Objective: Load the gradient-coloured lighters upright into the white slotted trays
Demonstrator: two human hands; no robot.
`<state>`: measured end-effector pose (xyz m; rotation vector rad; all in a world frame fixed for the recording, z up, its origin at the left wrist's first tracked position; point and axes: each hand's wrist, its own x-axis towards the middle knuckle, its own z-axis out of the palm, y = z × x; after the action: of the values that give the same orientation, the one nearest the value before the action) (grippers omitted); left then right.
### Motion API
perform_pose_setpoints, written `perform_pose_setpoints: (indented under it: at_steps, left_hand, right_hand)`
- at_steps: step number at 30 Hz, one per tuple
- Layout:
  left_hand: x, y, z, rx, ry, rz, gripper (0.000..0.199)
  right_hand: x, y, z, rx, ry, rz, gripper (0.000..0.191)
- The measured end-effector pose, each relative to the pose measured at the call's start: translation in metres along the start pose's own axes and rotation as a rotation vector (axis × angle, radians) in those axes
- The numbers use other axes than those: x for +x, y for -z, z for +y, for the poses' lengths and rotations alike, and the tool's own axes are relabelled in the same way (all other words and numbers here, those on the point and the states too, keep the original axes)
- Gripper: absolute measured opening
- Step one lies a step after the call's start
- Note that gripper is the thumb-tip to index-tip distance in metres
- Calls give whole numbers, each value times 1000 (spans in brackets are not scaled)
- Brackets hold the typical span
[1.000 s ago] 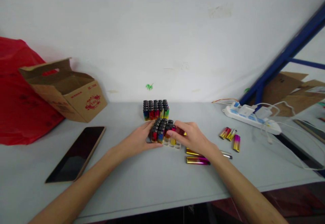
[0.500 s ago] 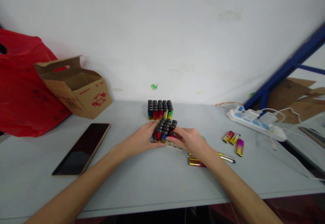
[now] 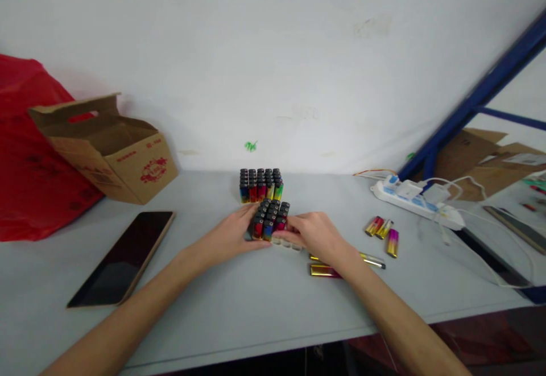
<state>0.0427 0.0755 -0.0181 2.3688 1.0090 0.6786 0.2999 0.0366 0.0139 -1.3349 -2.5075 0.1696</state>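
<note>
Several upright lighters with black tops (image 3: 268,212) fill the left part of a clear plastic tray (image 3: 290,245) on the table. My left hand (image 3: 234,231) is closed around the tray's left side, steadying it. On the right, my right hand (image 3: 318,234) pinches a pinkish-red lighter (image 3: 280,224) that stands upright at the edge of the group; its lower part is hidden by my fingers. Slots at the tray's front right hold no lighters. Behind it stands a second block of lighters (image 3: 260,187) in close rows.
Loose lighters (image 3: 326,271) lie partly under my right forearm, beside a slim silver-and-yellow cutter-like item (image 3: 373,260). More lighters (image 3: 392,243) lie farther right, near a white power strip (image 3: 416,204). At left are a tablet (image 3: 123,256), a cardboard box (image 3: 140,168) and a red bag (image 3: 34,154).
The pinkish-red lighter has moved down and in against the group, standing more upright in my right fingers. My left hand still holds the tray. The whole view has shifted slightly.
</note>
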Motion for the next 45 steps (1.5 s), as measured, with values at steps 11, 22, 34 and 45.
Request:
perform_pose_setpoints:
  at_steps: [11,22,34,45]
  left_hand:
    - [0,-1,-4,16,25,28,88]
    - [2,-6,-6,3,-12,33,88]
    - [1,-6,-7,-4,-32,42,88]
    - [1,-6,-5,-23,30,22,92]
  right_hand:
    - [-43,44,35,166,-223,382,49]
    - [-170,8,138,-5,-638,141,78]
    - [-123,16,65,61,-349,5,65]
    - [-101,-9,30,-176,-325,13,70]
